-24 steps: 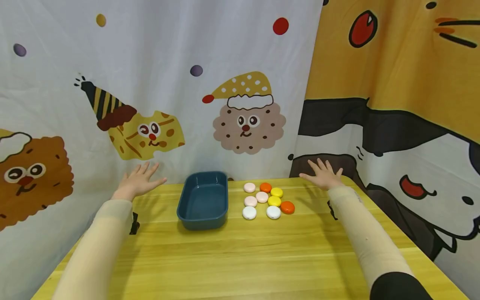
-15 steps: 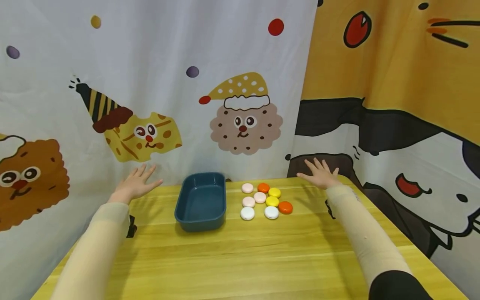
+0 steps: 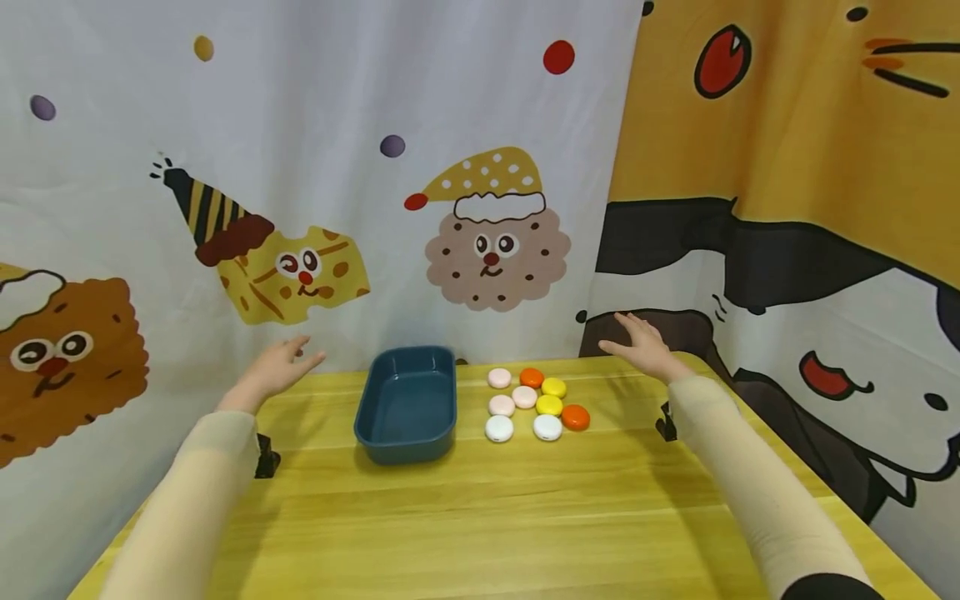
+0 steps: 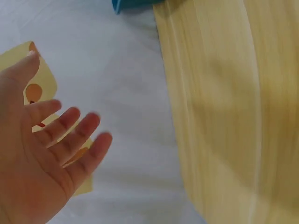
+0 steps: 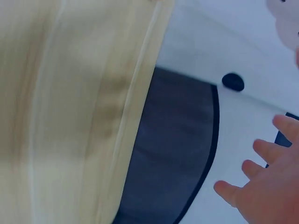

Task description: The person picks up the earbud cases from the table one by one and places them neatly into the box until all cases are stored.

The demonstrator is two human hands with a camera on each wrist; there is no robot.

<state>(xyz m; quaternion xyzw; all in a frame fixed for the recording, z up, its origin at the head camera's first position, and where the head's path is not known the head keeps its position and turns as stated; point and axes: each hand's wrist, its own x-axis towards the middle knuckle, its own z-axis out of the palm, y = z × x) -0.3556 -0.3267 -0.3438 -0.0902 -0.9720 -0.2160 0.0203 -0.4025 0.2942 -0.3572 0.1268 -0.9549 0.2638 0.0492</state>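
Note:
My left hand is raised over the far left of the table, left of a dark blue rectangular tub. In the left wrist view that hand shows its palm, with relaxed, spread fingers and nothing held. To the right of the tub lie several glossy, rounded discs: white, pale pink, yellow and orange. Beyond them, over the far right, hovers my right hand, its fingers extended and holding nothing. The right wrist view catches only part of this hand.
All of it stands on a light wooden table. A white curtain with cartoon prints hangs right behind the back edge, meeting a yellow and black printed curtain on the right. Small black objects sit by each wrist.
Both hands have turned from flat, palm-down with spread fingers to a more sideways pose with fingers closer together. The tub and discs keep their places on the table.

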